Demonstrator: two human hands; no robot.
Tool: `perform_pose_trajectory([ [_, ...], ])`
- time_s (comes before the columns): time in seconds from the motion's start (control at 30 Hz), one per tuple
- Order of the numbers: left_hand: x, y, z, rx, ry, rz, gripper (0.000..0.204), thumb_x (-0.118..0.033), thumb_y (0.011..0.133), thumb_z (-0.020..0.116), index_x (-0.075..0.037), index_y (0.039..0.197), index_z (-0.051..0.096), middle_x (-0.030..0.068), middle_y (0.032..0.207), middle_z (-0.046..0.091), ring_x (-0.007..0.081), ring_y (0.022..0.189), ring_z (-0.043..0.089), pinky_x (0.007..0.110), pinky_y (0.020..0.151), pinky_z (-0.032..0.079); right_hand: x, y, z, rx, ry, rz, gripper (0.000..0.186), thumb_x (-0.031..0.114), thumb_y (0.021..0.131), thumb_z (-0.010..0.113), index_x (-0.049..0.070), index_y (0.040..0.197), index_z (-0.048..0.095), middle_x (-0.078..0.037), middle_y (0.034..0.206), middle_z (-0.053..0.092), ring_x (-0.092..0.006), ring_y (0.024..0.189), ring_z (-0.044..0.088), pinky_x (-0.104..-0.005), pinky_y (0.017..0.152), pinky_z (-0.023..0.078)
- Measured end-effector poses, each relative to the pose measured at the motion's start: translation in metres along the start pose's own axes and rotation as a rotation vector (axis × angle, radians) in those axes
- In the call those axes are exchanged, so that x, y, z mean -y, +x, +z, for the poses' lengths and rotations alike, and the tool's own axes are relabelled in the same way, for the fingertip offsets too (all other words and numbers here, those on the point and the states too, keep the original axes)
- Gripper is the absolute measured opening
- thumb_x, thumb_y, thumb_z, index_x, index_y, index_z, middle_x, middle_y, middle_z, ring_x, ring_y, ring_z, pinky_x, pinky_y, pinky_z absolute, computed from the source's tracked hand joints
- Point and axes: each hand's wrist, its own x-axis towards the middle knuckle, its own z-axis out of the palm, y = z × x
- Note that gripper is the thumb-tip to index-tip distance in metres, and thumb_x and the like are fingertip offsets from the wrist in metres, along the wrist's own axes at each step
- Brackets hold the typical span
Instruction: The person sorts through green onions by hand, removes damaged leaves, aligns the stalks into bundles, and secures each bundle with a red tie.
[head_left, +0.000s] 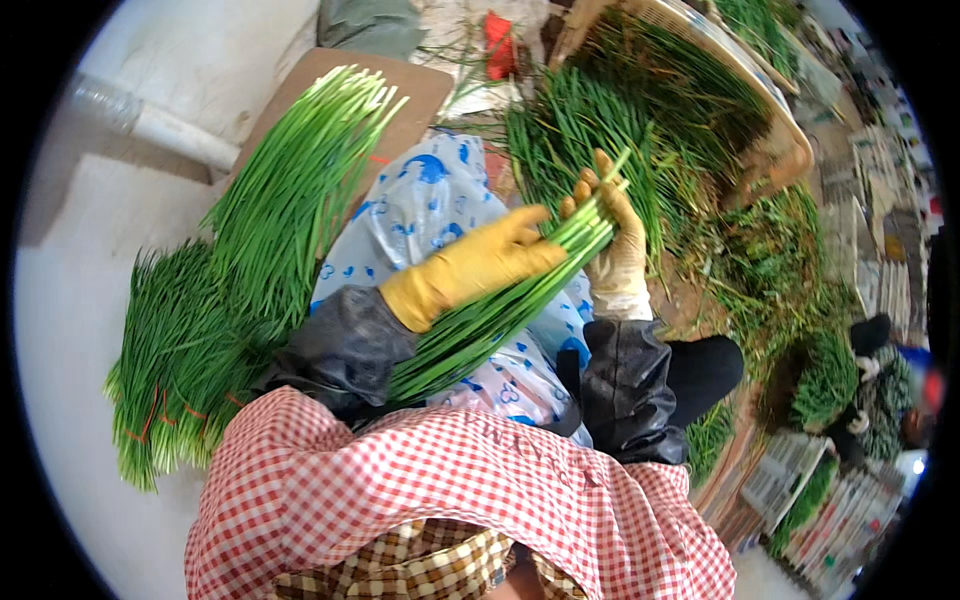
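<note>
My right hand [615, 245], in a pale work glove, is closed round the upper end of a bunch of garlic chives [465, 340]. The whitish stem ends stick up past its fingers, and the green leaves slope down across my lap toward the left. My left hand [480, 262], in a yellow rubber glove and slightly blurred, reaches over the bunch with its fingers stretched toward the stems. Beneath the bunch, a clear plastic sheet [425, 195] with blue prints covers my lap.
Loose chives [310, 170] lie on a brown board [420, 85] at the left. Below them are chive bundles [160, 400] tied with red bands. A crate [800, 150] of chives stands far right, beside trimmings [780, 260] on the floor. Another person [885, 390] works at the right.
</note>
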Motion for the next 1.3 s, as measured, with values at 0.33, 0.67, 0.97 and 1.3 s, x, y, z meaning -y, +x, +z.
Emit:
perform_pose_trajectory([
  [0.33, 0.028, -0.004, 0.003, 0.263, -0.809, -0.388, 0.046, -0.036, 0.096, 0.044, -0.001, 0.126, 0.049, 0.0229, 0.107, 0.062, 0.026, 0.073, 0.068, 0.031, 0.059, 0.057, 0.066, 0.002, -0.005, 0.324, -0.86, 0.404, 0.084, 0.067, 0.09, 0.031, 0.005, 0.145, 0.02, -0.018, 0.142, 0.034, -0.0292, 0.123, 0.043, -0.0473, 0.104, 0.033],
  [0.67, 0.018, 0.002, 0.024, 0.046, -0.639, -0.314, 0.039, -0.04, 0.097, 0.044, -0.006, 0.106, 0.062, 0.0054, 0.082, 0.065, 0.0109, 0.06, 0.06, 0.021, 0.052, 0.048, -0.004, -0.043, -0.01, -0.014, -0.163, 0.093, 0.054, 0.036, 0.09, 0.057, -0.001, 0.129, 0.046, -0.015, 0.119, 0.058, -0.0264, 0.113, 0.054, -0.0409, 0.097, 0.042],
  [0.97, 0.058, 0.026, 0.017, -0.318, -0.438, -0.033, 0.008, -0.008, 0.086, 0.064, -0.005, 0.089, 0.058, 0.0016, 0.076, 0.061, 0.0081, 0.063, 0.057, 0.021, 0.055, 0.048, -0.011, -0.038, -0.002, -0.164, -0.151, -0.064, 0.037, 0.017, 0.088, 0.057, -0.002, 0.119, 0.052, -0.014, 0.106, 0.062, -0.0284, 0.1, 0.06, -0.038, 0.089, 0.048],
  [1.3, 0.028, 0.012, 0.031, -0.364, 0.001, 0.001, 0.032, -0.011, 0.09, 0.06, -0.005, 0.121, 0.057, -0.0002, 0.08, 0.061, 0.0042, 0.066, 0.055, 0.021, 0.056, 0.047, -0.015, -0.038, -0.01, -0.247, -0.154, -0.089, 0.039, 0.017, 0.088, 0.055, -0.004, 0.121, 0.051, -0.018, 0.111, 0.06, -0.029, 0.102, 0.058, -0.04, 0.091, 0.047],
])
